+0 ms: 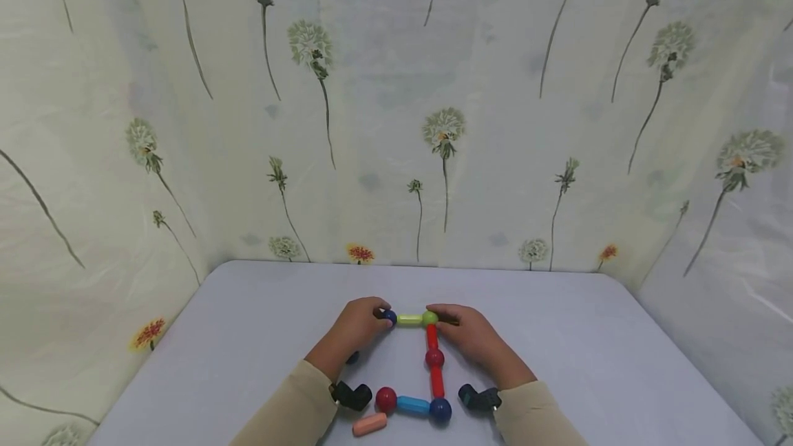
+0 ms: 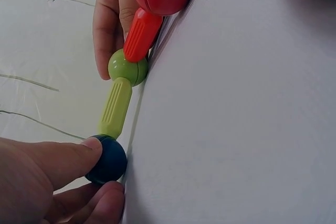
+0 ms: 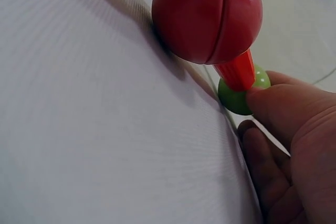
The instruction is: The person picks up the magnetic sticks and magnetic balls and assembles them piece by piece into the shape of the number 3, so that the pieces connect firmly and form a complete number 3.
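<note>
My left hand (image 1: 361, 320) pinches a dark blue ball (image 2: 107, 160) between thumb and fingers. A yellow-green rod (image 1: 409, 320) joins that ball to a green ball (image 1: 430, 319), which my right hand (image 1: 469, 332) grips with thumb and index finger. From the green ball a red rod (image 3: 238, 72) leads to a dark red ball (image 1: 435, 358). A second red rod (image 1: 437, 383) runs on to another blue ball (image 1: 440, 410). There a light blue rod (image 1: 413, 405) turns left and ends at a red ball (image 1: 386, 400). The linked pieces lie on the table.
A loose salmon-pink rod (image 1: 369, 425) lies at the table's near side, below the red ball. Another dark ball (image 1: 353, 357) is partly hidden by the left forearm. The white table (image 1: 266, 308) meets a flower-printed curtain (image 1: 372, 122) at the back.
</note>
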The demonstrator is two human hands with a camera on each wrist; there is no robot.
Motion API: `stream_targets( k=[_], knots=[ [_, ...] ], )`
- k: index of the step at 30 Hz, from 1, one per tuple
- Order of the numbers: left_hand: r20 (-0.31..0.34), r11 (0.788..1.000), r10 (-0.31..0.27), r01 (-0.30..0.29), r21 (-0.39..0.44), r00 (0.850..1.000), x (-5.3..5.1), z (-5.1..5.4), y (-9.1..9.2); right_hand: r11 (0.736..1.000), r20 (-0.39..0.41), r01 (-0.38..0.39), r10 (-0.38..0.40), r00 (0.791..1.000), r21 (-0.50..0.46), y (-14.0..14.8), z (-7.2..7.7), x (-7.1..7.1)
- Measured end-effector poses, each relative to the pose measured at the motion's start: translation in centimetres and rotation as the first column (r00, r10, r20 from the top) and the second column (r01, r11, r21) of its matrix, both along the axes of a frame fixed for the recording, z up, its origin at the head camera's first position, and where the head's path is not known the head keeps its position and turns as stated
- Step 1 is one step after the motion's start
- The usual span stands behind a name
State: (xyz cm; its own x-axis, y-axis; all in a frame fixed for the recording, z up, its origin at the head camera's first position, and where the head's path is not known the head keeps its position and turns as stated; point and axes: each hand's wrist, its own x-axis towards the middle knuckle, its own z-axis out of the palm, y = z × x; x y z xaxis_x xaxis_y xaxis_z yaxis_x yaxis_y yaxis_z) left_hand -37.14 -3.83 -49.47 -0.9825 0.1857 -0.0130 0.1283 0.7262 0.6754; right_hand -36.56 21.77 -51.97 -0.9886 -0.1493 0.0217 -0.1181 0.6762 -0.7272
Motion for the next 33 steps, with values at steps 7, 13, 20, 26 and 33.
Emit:
stream_targets(
  k=[7, 13, 20, 26, 33],
  knots=[
    [0.007, 1.000, 0.019, -0.019, -0.001, 1.000, 0.4, 0.3, 0.3, 1.000, 0.003, 0.017, -0.017, 1.000, -0.013, -0.1, 0.2, 0.6],
    [0.008, 0.999, 0.032, -0.032, -0.014, 0.999, 0.4, 0.1, 0.2, 0.998, -0.013, 0.045, -0.045, 0.999, -0.041, -0.2, 0.4, 1.0],
    [0.005, 1.000, 0.029, -0.029, -0.010, 1.000, 0.5, 0.3, 0.0, 0.986, 0.004, 0.129, -0.129, 0.992, -0.104, -0.4, 0.4, 2.3],
    [0.005, 0.999, 0.030, -0.030, -0.019, 1.000, 0.9, 0.3, -0.2, 0.981, 0.037, 0.143, -0.140, 0.990, -0.131, -0.6, 0.5, 4.1],
    [0.000, 1.000, 0.021, -0.021, -0.005, 1.000, 0.8, 0.3, 0.2, 0.991, 0.082, 0.059, -0.050, 0.995, -0.116, 0.1, 1.5, 6.2]
  ],
)
